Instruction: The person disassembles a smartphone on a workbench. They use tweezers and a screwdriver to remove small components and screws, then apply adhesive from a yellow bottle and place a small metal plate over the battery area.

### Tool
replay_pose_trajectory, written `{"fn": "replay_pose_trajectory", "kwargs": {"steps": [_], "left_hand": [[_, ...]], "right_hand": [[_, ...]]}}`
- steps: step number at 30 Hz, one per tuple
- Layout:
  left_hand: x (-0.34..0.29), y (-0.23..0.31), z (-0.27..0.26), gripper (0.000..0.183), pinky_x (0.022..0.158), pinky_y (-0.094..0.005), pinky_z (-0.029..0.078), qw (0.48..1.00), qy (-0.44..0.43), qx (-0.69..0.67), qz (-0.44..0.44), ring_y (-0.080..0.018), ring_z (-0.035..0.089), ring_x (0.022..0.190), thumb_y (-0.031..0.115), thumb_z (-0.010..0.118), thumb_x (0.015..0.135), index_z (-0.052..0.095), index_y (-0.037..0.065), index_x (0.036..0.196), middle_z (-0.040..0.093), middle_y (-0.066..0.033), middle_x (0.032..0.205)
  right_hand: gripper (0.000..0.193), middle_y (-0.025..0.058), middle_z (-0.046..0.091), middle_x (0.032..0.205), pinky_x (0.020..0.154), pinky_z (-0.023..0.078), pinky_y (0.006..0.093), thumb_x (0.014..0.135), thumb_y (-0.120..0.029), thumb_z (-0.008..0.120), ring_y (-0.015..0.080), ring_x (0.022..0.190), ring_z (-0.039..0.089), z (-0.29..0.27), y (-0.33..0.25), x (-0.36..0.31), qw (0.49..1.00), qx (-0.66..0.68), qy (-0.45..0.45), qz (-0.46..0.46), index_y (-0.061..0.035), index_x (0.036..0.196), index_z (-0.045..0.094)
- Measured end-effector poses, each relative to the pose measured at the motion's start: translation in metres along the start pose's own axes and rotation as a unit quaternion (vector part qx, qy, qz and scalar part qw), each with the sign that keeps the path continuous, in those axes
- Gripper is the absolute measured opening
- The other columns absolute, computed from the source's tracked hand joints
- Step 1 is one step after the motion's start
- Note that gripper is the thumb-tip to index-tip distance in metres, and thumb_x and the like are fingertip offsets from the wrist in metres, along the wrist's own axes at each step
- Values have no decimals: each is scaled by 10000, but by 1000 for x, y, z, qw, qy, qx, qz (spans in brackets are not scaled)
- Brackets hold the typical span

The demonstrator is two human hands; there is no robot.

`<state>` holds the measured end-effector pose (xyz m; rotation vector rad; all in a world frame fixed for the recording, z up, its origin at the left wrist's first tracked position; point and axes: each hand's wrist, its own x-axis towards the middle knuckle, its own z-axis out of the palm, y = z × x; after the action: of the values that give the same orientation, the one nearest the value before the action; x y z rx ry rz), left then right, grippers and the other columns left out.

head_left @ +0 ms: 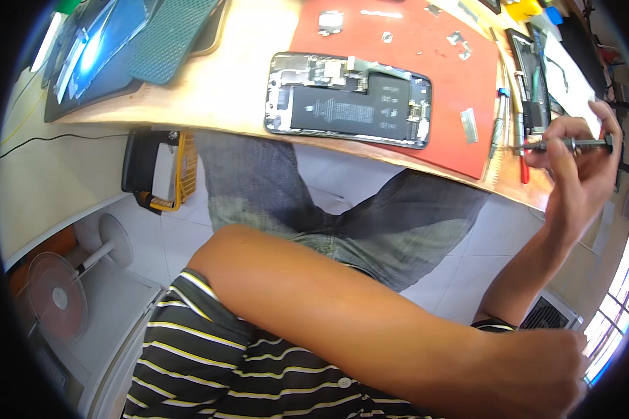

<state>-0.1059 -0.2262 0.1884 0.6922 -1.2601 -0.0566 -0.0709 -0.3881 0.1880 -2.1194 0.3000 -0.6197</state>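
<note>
An opened smartphone [283, 98] lies on the table, partly over the red mat, with its black battery [353, 110] and circuit boards bare. My right hand [583, 150] is raised past the table's right edge, its fingers closed round a slim dark screwdriver [581, 144] whose thin tip points left. Beneath that tip lie several pen-like hand tools, one with a red end [524, 170]. My left forearm crosses in front of my body to the lower right. There my left hand [538, 370] is curled into a fist, away from the phone; anything inside it is hidden.
Small metal shields and a silver strip [470, 126] lie on the red mat [461, 84]. A green textured phone case [171, 42] and a dark glossy panel [105, 63] are at far left. A standing fan [59, 297] is on the floor at lower left.
</note>
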Motion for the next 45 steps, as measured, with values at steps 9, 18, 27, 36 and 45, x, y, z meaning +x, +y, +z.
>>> {"fn": "replay_pose_trajectory", "kwargs": {"steps": [9,18,27,36,45], "left_hand": [[-13,10,-10,132,634,-334,439,992,-14,121,-43,-190,543,713,185,728,749,651,79,737,552,6,742],[-43,31,-63,194,638,-342,457,973,-44,190,-123,-215,585,749,205,713,715,673,44,815,605,-41,802],[-26,3,-52,300,601,-356,447,953,68,294,31,-210,563,708,153,753,686,724,38,961,551,-26,775],[-21,6,-44,234,587,-350,433,947,31,319,-18,-207,534,671,181,768,714,717,112,931,520,-20,732],[-48,24,-122,414,640,-314,446,915,-211,284,-196,-179,583,696,194,831,773,803,72,1167,658,1,851]], "right_hand": [[587,180,740,1015,834,641,283,884,130,779,197,961,753,44,-14,-26,976,-67,-158,-131,63,1383,479],[581,116,720,973,730,565,244,895,118,715,146,876,713,33,-22,-10,977,-93,-141,-129,29,1415,471],[546,97,688,853,678,548,375,891,-60,756,181,628,685,-9,47,22,931,-302,-193,61,-37,1382,519],[281,25,650,669,574,467,263,942,-243,786,105,578,577,-16,60,29,930,-347,-96,69,26,887,728],[287,77,700,677,614,485,323,910,-248,771,131,595,597,-19,73,37,903,-399,-141,73,39,908,771]]}}
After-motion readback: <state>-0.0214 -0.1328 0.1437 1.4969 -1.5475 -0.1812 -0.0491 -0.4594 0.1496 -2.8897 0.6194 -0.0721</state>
